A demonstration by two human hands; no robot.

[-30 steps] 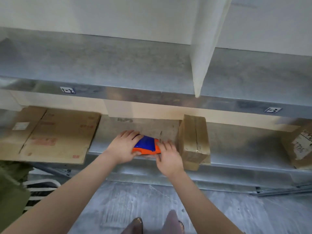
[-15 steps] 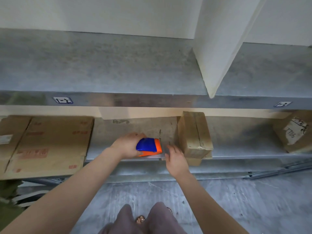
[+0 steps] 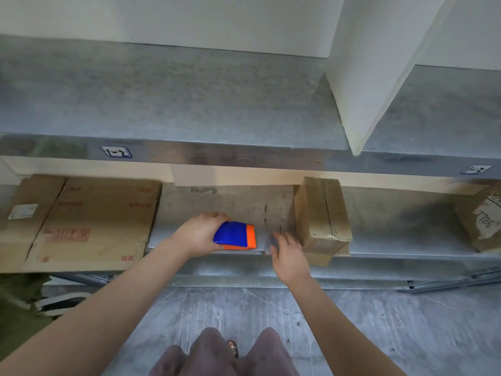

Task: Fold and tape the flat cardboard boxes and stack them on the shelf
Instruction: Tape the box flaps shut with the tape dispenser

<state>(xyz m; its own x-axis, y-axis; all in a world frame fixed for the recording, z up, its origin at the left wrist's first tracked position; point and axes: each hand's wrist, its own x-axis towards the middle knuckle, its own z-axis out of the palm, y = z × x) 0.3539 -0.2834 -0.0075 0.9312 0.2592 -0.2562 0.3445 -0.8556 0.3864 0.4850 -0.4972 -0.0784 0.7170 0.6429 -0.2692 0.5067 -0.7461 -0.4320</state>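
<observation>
Roughly at the centre of the frame, the left hand (image 3: 199, 234) grasps a blue and orange tape dispenser (image 3: 234, 236), fingers curled over its top, and it sits low over the front edge of the lower shelf (image 3: 393, 240). Just right of it the right hand (image 3: 288, 256) reaches toward the dispenser's orange end. Its fingers are blurred, so whether they pinch a strip of tape or only touch the shelf cannot be told. A pale smear between the two hands may be clear tape, though that is a guess.

A folded, taped box (image 3: 321, 215) stands right of centre, just beside the right hand, its near end hanging a little past the shelf edge. The flat cardboard boxes (image 3: 89, 223) lie stacked at the left of the frame, well apart from both hands. Another box (image 3: 485, 221) with handwriting sits at the right edge.

The step in hand looks like freeing a length of tape. To do it well, the left hand should hold the dispenser steady and low while the right takes the tape's end squarely and draws it straight, keeping it off the shelf surface so that it does not stick or fold onto itself.
</observation>
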